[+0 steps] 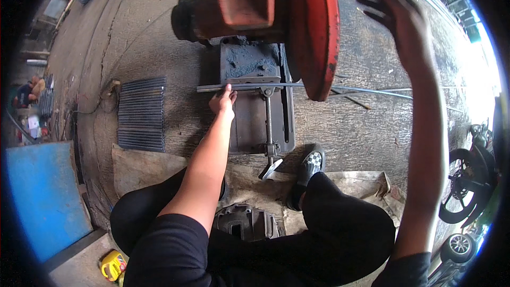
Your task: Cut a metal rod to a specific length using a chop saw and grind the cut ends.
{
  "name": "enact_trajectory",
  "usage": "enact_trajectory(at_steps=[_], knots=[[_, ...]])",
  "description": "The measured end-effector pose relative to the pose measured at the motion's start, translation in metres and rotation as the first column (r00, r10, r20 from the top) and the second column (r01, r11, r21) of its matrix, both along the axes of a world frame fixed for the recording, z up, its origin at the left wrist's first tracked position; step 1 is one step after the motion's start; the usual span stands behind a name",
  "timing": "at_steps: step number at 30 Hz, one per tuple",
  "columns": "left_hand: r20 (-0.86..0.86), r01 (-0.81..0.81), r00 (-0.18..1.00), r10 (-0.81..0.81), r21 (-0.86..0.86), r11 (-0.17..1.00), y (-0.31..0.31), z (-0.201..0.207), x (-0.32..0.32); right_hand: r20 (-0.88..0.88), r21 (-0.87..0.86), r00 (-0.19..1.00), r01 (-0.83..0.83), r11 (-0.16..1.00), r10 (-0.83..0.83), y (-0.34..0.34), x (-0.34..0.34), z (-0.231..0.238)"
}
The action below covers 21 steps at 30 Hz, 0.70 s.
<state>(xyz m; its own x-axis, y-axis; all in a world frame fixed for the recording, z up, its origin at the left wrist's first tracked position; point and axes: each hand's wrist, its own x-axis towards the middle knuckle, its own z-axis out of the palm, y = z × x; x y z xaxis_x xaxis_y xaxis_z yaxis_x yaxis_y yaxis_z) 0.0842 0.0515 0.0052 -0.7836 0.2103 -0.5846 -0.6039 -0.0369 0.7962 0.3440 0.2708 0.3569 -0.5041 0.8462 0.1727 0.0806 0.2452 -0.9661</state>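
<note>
In front of me stands a cut-off saw, its red blade guard (319, 32) and motor raised above a grey metal base (247, 122). Thin metal rods (208, 89) lie crosswise on the base, against the plate of the screw vise (270, 122), and stretch out to the right. The fingers of my left hand (224, 102) close on the rods just left of the vise; their undersides are hidden. My right hand (394, 8) is up in the air, right of the guard, fingers spread and holding nothing. It is slightly blurred.
A neat row of short cut rods (141, 114) lies left of the saw. More rods (350, 98) lie on the floor at right. A blue board (48, 196), a yellow container (112, 266), a wheel (459, 186) and a cloth (154, 172) surround me. Another person (34, 90) is far left.
</note>
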Motion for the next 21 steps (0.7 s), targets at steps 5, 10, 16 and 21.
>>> enact_trajectory(at_steps=[5, 10, 16, 21], knots=[[0.011, -0.041, 0.999, 0.041, 0.062, 0.997, 0.001, 0.000, 0.002, 0.449, 0.244, 0.890, -0.036, 0.969, -0.080, -0.045, -0.079, 0.079], [0.015, -0.022, 1.000, 0.021, 0.037, 0.999, 0.000, -0.002, 0.000, 0.480, 0.836, 0.798, -0.292, 0.465, -0.363, -0.050, -0.127, 0.047], [0.045, -0.007, 0.999, 0.004, 0.075, 0.997, -0.002, -0.001, -0.003, 0.331, 0.576, 0.911, 0.011, 0.817, -0.245, -0.055, -0.117, 0.038], [0.077, -0.109, 0.991, 0.107, 0.030, 0.994, 0.002, 0.003, -0.001, 0.372, 0.479, 0.890, 0.059, 0.876, -0.263, -0.080, -0.096, 0.021]])
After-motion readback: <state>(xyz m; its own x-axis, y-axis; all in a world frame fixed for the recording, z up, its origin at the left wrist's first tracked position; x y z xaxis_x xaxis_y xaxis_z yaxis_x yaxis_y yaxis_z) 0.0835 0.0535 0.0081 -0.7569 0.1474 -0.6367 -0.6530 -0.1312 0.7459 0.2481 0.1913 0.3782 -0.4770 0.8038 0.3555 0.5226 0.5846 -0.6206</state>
